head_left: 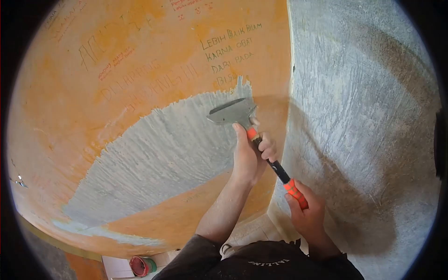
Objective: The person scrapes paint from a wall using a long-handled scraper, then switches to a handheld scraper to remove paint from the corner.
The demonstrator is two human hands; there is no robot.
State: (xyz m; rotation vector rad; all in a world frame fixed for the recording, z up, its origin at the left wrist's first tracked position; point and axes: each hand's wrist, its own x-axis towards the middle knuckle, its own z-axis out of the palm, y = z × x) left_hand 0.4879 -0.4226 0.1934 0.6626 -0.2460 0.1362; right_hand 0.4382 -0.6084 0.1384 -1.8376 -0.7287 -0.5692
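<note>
A long-handled wall scraper (232, 113) with a wide grey head lies against the wall in front of me, over a scraped grey patch (158, 149). My left hand (249, 156) is wrapped round the upper shaft just below the head, its thumb stretched up toward the blade. Lower down, my right hand (306, 212) grips the red and orange handle end. The blade edge is close to the ragged upper border of the patch, where orange paint (154, 79) with handwriting begins.
On the right, a grey scraped wall (359, 116) meets the orange one at a corner. A red and green bucket (142, 266) stands on the floor at the lower left. Pale floor tiles (254, 233) show below my arms.
</note>
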